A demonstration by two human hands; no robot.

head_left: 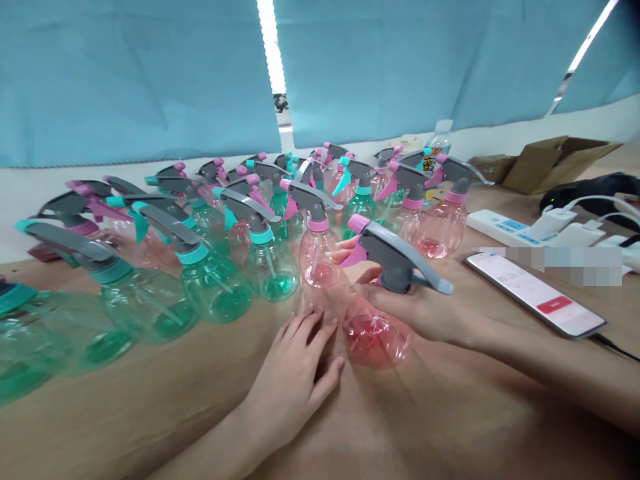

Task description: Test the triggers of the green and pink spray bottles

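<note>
Directly in front of me a pink spray bottle with a grey and pink trigger head stands on the table. My right hand is wrapped round its neck, just under the head; part of the collar is hidden by the fingers. To the left of this bottle my left hand lies palm down on the tabletop, fingers stretched out and holding nothing. Just beyond the left fingertips are another pink spray bottle and a green spray bottle.
Several more green and pink spray bottles fill the left and back of the wooden table. At the right lie a phone, a white power strip with plugs and cables, and an open cardboard box. A blue curtain hangs behind.
</note>
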